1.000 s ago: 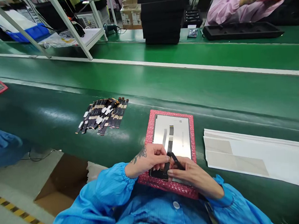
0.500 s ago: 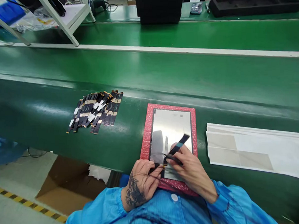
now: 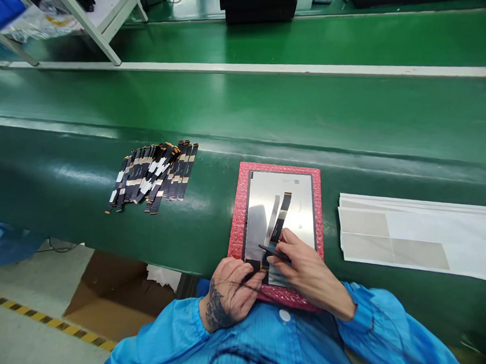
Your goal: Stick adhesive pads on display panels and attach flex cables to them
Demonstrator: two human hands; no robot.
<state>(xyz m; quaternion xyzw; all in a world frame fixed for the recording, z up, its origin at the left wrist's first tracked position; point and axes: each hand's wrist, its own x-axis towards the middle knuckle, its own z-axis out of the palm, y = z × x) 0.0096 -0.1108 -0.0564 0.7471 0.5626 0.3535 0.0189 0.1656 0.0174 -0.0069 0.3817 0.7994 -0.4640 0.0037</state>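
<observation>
A display panel point(image 3: 305, 216) lies back-up, its silver back reflecting light, on a pink bubble-wrap sheet point(image 3: 237, 225). My right hand point(image 3: 302, 266) is closed around black tweezers point(image 3: 274, 252), whose tip points left over the panel's lower part. Beside those fingers, a black flex ribbon cable point(image 3: 283, 215) rises at a slant over the panel, its lower end near the panel's bottom edge. My left hand point(image 3: 232, 288) is closed at the lower left corner, fingers pinching a dark connector strip point(image 3: 253, 265) there. The fingertips partly hide the joint between strip and cable.
Several more flex cables point(image 3: 153, 178) lie in a pile on the green bench point(image 3: 63, 169) at left. White sheets point(image 3: 412, 238) are stacked at right. A cardboard box point(image 3: 110, 297) stands on the floor below. A white rack point(image 3: 112, 26) and a black stack point(image 3: 258, 2) are farther back.
The flex cable's upper end has swung up and left, so it stands steeper over the panel. My right hand has shifted slightly; my left hand keeps its place. The view has tilted down a little.
</observation>
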